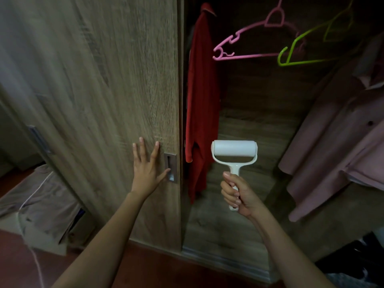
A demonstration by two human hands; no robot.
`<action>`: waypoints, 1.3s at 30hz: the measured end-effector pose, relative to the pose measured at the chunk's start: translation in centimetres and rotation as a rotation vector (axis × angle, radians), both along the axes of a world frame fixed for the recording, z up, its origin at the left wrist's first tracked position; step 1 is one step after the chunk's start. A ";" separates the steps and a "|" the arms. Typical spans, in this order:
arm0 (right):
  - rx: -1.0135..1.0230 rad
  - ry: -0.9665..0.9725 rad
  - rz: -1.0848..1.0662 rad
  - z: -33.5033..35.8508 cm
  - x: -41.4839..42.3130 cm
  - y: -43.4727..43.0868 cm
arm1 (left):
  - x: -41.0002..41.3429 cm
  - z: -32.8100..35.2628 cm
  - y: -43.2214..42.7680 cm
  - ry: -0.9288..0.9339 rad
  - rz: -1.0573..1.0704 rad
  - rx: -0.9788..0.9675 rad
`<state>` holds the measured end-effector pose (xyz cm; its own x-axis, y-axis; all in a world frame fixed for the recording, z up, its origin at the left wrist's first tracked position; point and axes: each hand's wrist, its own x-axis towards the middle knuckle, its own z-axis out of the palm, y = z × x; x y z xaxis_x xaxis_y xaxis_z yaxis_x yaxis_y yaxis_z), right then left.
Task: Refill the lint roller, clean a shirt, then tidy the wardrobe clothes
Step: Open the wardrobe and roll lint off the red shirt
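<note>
Your right grip [234,192] clamped on lint roller [234,151] handle, drum level | red shirt [200,96] hangs upright just left of it, nearer this grip | left grip [145,171] spread flat on wardrobe door [93,100]

left hand [148,173]: arm outstretched, fingers [142,149] straight, splayed | right hand [236,194]: forearm raised, fingers curled round lint roller [234,154] handle

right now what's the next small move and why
Probably slide the wooden sliding door a little to the left: the left hand lies flat on it, thumb at the recessed metal handle, and the red shirt hangs right by the door's edge. The right hand grips the white lint roller.
</note>
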<state>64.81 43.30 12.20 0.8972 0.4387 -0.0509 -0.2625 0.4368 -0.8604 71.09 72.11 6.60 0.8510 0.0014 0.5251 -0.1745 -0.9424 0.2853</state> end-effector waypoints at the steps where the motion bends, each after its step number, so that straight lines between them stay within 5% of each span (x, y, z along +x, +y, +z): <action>1: -0.010 -0.004 0.007 0.1 0.3 0.0 | -0.5 0.4 -0.4 0.004 -0.005 -0.055; 8: -0.041 -0.019 0.039 0.7 2.7 -0.4 | -4.6 6.4 -7.2 -0.349 -0.137 -0.514; 16: -0.035 -0.044 0.131 2.4 5.0 -2.8 | -3.4 5.9 -10.9 -0.117 -0.086 -0.428; 23: -0.036 -0.073 0.252 3.4 6.0 -2.4 | -5.6 9.0 -9.2 -0.318 0.083 -0.916; 29: -0.050 -0.140 0.378 4.9 6.7 0.7 | -7.4 12.2 -4.5 -0.312 0.104 -0.996; 33: -0.144 -0.255 0.458 6.4 7.1 3.5 | -8.3 14.1 -2.4 -0.297 0.256 -0.766; 39: -0.131 -0.409 0.554 12.7 8.5 7.3 | -9.4 17.7 -1.3 -0.529 0.238 -0.760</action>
<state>73.27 50.57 24.88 0.5013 0.8504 0.1596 -0.0604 0.2184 -0.9740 61.73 70.80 24.34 0.4373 0.6426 0.6292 -0.2840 -0.5651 0.7746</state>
